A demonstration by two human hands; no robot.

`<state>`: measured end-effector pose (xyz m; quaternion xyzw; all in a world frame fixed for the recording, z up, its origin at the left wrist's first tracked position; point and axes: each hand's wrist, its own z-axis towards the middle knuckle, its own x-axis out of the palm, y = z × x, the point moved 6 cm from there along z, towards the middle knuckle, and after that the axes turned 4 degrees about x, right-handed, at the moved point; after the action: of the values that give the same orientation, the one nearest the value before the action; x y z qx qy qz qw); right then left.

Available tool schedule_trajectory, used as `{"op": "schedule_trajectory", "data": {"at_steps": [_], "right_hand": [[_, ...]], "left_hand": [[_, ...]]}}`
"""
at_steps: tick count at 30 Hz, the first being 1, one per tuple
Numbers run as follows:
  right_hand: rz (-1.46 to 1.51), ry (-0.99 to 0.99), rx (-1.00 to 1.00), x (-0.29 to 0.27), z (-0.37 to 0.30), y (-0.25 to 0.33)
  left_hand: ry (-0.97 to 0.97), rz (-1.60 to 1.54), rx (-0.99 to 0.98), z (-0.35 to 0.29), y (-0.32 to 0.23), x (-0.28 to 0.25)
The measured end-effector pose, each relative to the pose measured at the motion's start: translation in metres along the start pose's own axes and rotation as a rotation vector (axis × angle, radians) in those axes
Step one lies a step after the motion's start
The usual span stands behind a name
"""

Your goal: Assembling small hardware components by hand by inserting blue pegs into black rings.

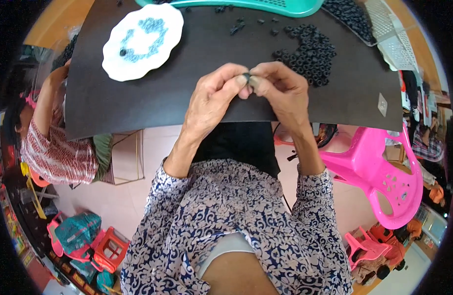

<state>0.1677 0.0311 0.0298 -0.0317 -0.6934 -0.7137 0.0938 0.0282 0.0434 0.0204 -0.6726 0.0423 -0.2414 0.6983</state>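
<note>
Over the near edge of the dark table (162, 103), my two hands meet fingertip to fingertip. My left hand (214, 96) and my right hand (284, 91) pinch one small black ring-like part (246, 76) between thumbs and fingers, which cover most of it. Beyond my right hand lies a pile of small black ring-shaped parts (310, 51). To the far left stands a white scalloped plate (113, 64) holding many tiny clear bluish pieces (155, 32) and a single black part (122, 52).
A green tray (285, 6) sits at the table's back edge, with several loose black parts (237, 25) before it. More black parts (351, 19) fill a container at the back right. A co-worker's arm (49, 103) reaches in at left. A pink chair (379, 172) stands at right.
</note>
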Motion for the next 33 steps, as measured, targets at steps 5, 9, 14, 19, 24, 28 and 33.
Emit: {"op": "schedule_trajectory", "data": {"at_steps": [5,9,14,19,24,28,33], "right_hand": [[-0.026,0.002,-0.035,0.001,-0.004,0.005],[-0.466,-0.112,-0.156,-0.024,0.012,0.045],[-0.965,-0.097,-0.378,-0.058,0.082,0.061],[-1.355,0.136,-0.524,-0.020,0.128,0.039],[-1.643,0.200,-0.480,-0.011,0.154,0.013],[-1.404,0.157,-0.311,-0.002,0.143,0.021],[-0.613,0.084,-0.018,0.011,0.091,0.014]], "left_hand": [[-0.020,-0.004,-0.002,-0.001,0.006,-0.002],[-0.021,-0.056,0.012,0.001,0.009,-0.005],[-0.030,0.034,-0.004,0.003,0.005,-0.007],[-0.043,0.014,0.018,0.006,0.012,-0.015],[-0.011,0.006,0.000,0.007,0.012,-0.020],[-0.015,-0.024,0.005,0.009,0.016,-0.029],[-0.072,-0.123,-0.049,0.014,0.022,-0.045]]}}
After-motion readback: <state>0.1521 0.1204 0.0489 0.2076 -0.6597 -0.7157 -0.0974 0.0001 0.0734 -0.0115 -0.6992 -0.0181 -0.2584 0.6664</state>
